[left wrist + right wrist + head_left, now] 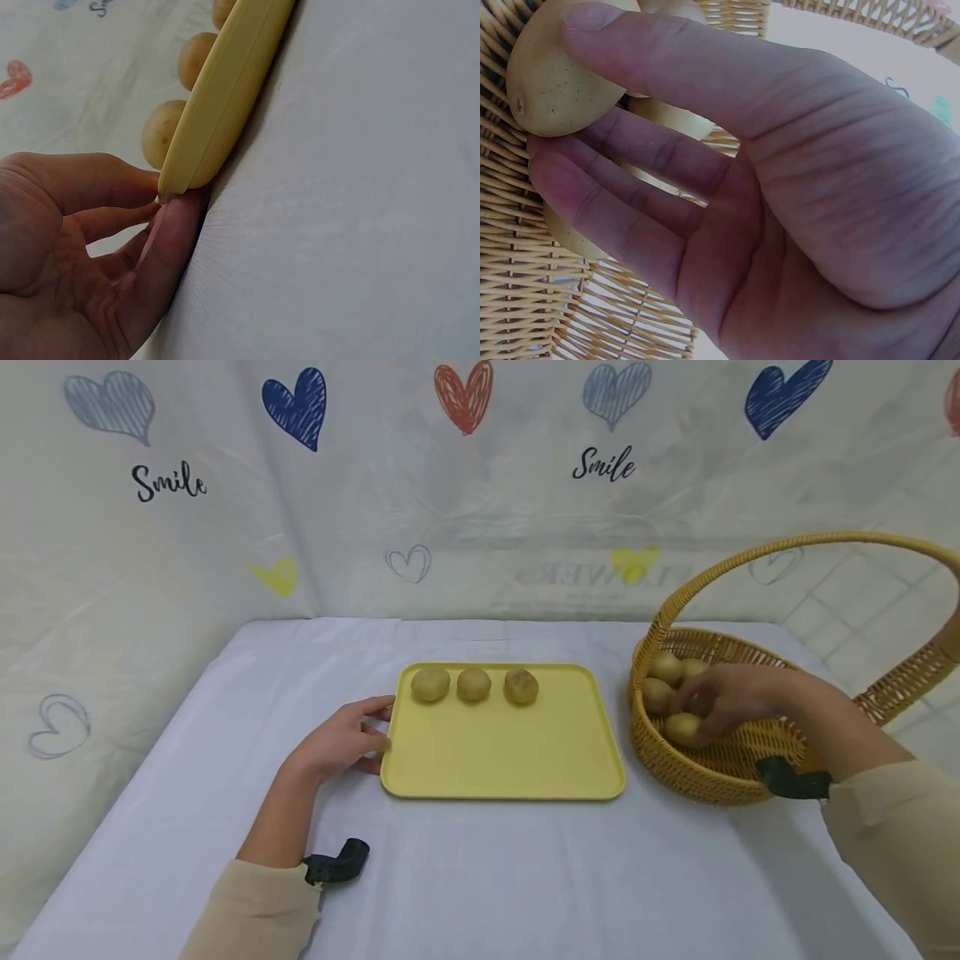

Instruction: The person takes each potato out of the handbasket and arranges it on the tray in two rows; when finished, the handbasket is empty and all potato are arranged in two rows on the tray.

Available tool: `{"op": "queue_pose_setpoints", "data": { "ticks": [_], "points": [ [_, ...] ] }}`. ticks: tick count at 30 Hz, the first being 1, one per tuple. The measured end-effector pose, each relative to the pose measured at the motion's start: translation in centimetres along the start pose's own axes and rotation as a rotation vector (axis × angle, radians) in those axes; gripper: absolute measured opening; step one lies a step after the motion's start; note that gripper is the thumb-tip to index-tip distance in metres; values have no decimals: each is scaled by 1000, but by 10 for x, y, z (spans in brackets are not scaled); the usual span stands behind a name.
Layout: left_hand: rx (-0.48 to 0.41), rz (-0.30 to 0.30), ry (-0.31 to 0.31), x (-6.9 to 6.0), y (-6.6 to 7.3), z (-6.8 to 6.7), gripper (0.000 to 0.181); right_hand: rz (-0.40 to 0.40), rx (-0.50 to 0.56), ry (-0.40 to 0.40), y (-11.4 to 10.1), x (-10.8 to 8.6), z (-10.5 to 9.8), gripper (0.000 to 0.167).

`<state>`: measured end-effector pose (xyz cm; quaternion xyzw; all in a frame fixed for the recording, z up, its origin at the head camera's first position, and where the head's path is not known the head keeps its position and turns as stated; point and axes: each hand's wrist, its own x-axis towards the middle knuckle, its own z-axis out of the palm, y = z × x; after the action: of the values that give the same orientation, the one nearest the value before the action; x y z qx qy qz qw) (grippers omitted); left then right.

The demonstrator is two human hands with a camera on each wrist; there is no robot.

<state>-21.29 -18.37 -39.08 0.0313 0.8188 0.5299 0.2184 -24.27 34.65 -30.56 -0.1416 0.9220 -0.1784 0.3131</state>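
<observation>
A yellow tray (502, 752) lies on the table with three potatoes (474, 684) in a row along its far edge. My left hand (345, 739) pinches the tray's left rim; in the left wrist view, one digit of the hand (97, 247) lies beneath the rim and another against its upper edge. Inside the wicker basket (697, 781), my right hand (738, 697) holds a potato (682, 729) near the basket's left wall. The right wrist view has the thumb on top of this potato (555, 82) and fingertips under it. Several more potatoes (664, 668) lie around the hand, partly hidden.
The basket's tall arched handle (810, 539) rises over the right forearm. A white cloth (480, 877) covers the table. Behind stands a pale sheet (480, 510) printed with hearts and words. Each wrist carries a black strap-on device (337, 862).
</observation>
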Motion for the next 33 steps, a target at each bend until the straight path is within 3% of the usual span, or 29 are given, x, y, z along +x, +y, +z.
{"op": "queue_pose_setpoints", "data": {
  "ticks": [7, 21, 27, 33],
  "points": [
    [-10, -6, 2, 0, 1, 1, 76, -35, -36, 75, 5, -5, 1, 55],
    [-16, -9, 1, 0, 2, 1, 77, -84, -9, 169, 8, -14, 2, 55],
    [-12, -12, 1, -1, 2, 1, 77, -88, 28, 242, 5, -22, 4, 50],
    [-14, 0, 3, -1, 2, 0, 77, -78, 103, 243, 2, -25, 6, 53]
  ]
}}
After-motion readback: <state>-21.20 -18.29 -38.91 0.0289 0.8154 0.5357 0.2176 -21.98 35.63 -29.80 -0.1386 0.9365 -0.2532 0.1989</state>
